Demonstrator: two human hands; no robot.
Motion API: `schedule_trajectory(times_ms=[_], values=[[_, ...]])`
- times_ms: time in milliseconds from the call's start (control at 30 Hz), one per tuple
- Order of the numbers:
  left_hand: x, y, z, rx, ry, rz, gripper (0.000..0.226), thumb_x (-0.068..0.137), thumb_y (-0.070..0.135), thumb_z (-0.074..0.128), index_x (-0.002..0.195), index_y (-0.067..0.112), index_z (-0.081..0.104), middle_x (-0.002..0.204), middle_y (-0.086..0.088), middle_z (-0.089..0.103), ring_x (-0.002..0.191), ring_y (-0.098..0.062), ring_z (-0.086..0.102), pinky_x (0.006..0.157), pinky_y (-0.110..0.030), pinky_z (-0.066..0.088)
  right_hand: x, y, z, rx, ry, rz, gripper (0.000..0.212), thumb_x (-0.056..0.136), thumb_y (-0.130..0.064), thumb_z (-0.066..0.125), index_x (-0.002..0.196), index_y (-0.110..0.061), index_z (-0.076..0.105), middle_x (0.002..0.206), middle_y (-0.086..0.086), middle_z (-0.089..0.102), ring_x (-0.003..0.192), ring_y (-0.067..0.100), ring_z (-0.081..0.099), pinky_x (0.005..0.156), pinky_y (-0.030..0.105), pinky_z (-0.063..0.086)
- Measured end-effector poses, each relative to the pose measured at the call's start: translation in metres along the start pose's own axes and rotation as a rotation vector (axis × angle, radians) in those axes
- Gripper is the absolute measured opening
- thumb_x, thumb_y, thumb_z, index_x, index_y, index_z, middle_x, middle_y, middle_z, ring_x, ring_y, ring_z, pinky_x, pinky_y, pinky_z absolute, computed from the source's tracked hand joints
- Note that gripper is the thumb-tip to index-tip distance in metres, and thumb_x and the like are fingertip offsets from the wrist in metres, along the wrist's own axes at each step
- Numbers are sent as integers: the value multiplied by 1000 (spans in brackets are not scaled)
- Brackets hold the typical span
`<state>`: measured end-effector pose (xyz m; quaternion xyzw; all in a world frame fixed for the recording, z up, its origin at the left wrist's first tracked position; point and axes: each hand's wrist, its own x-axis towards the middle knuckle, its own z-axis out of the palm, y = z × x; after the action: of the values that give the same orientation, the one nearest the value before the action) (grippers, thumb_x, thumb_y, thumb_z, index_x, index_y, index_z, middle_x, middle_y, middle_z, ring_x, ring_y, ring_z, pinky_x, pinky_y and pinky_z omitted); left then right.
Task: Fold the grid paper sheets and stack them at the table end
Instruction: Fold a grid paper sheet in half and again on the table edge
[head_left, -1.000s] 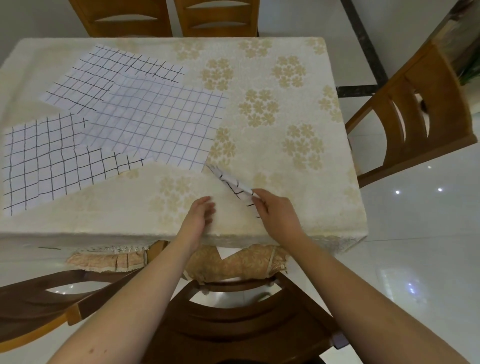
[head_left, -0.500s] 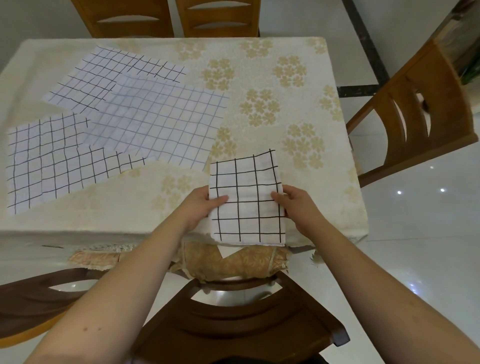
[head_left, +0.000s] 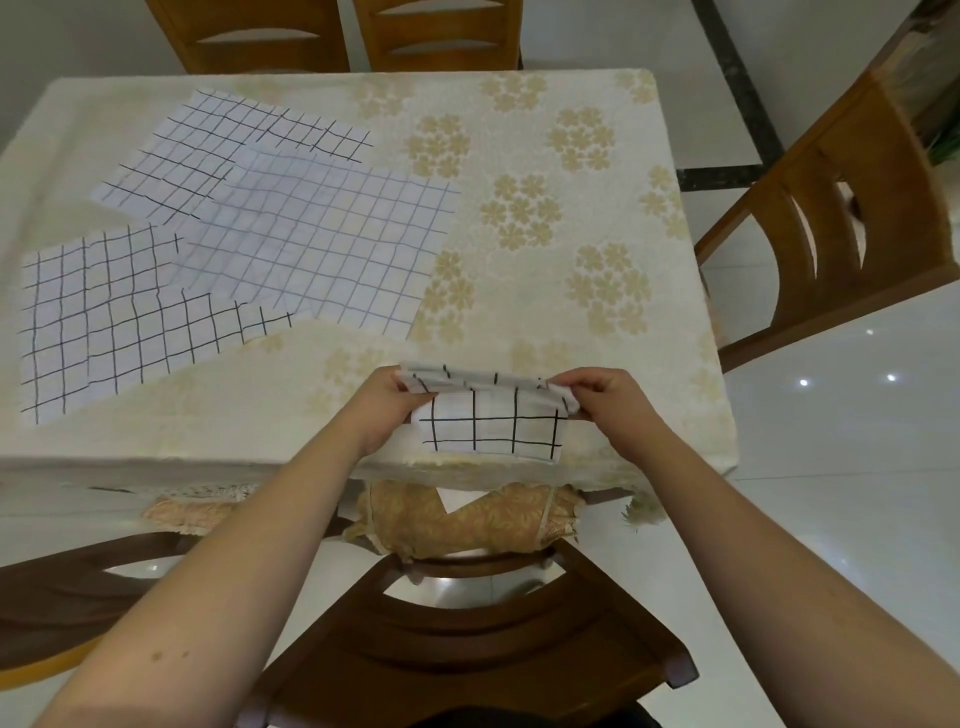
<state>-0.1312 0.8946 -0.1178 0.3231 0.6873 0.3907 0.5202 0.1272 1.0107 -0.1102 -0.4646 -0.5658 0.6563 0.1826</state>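
Observation:
A small white sheet with a bold black grid (head_left: 493, 423) lies at the table's near edge, its far half curled over toward me. My left hand (head_left: 387, 400) pinches the folded-over edge at its left corner and my right hand (head_left: 605, 397) pinches it at the right corner. Three unfolded grid sheets overlap on the left half of the table: one with faint lines in the middle (head_left: 322, 244), one at the far left (head_left: 208, 150) and one with dark lines near the left edge (head_left: 104, 322).
The table wears a cream cloth with gold flowers (head_left: 582, 218). Wooden chairs stand at the far side (head_left: 436, 31), at the right (head_left: 841, 208) and right below me (head_left: 467, 639). A white tiled floor lies to the right.
The sheet went from a narrow strip in my right hand to lying flat between both hands. Now both hands have lifted its far edge and curled it back toward me.

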Motion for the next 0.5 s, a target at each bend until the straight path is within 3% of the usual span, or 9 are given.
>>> schedule_trajectory(times_ms=[100, 167, 267, 367, 433, 500], values=[[-1, 2, 2, -90, 5, -16, 41, 91, -7, 54, 76, 22, 78, 86, 0, 75, 80, -17, 69, 67, -26, 57, 1, 1, -1, 81, 8, 26, 30, 95, 4, 48, 89, -8, 74, 88, 2, 75, 81, 16, 71, 68, 22, 56], [-1, 4, 2, -176, -15, -44, 42, 94, -2, 51, 71, 21, 78, 83, -3, 74, 77, -20, 67, 65, -26, 58, 1, 4, -2, 129, 27, 49, 31, 96, 2, 45, 91, -7, 74, 89, 3, 75, 83, 20, 71, 68, 26, 57], [1, 3, 0, -310, -41, -73, 36, 96, 6, 44, 79, 13, 75, 87, -12, 66, 77, -25, 61, 63, -28, 57, 3, 7, -3, 256, 31, 106, 27, 98, -9, 45, 102, -11, 71, 98, 11, 73, 85, 28, 69, 73, 37, 58], [0, 4, 1, -427, -25, -91, 38, 99, 22, 39, 86, 11, 72, 87, -11, 63, 78, -24, 60, 62, -30, 53, 6, 13, 0, 415, 11, 210, 28, 100, -30, 46, 121, -20, 61, 108, 13, 70, 89, 28, 67, 82, 42, 56], [-3, 8, 7, -319, 12, -74, 30, 101, 25, 44, 91, 12, 69, 77, -2, 64, 68, -16, 57, 53, -24, 45, 4, 19, 4, 451, -42, 249, 34, 99, -35, 48, 124, -15, 59, 111, 13, 70, 96, 28, 67, 83, 40, 55], [-3, 6, 12, -192, 48, -9, 12, 97, 15, 55, 100, 9, 66, 72, 2, 64, 62, -8, 61, 47, -15, 40, -2, 22, 9, 409, -101, 258, 35, 97, -34, 52, 120, -9, 62, 111, 11, 71, 101, 25, 69, 81, 38, 56]])
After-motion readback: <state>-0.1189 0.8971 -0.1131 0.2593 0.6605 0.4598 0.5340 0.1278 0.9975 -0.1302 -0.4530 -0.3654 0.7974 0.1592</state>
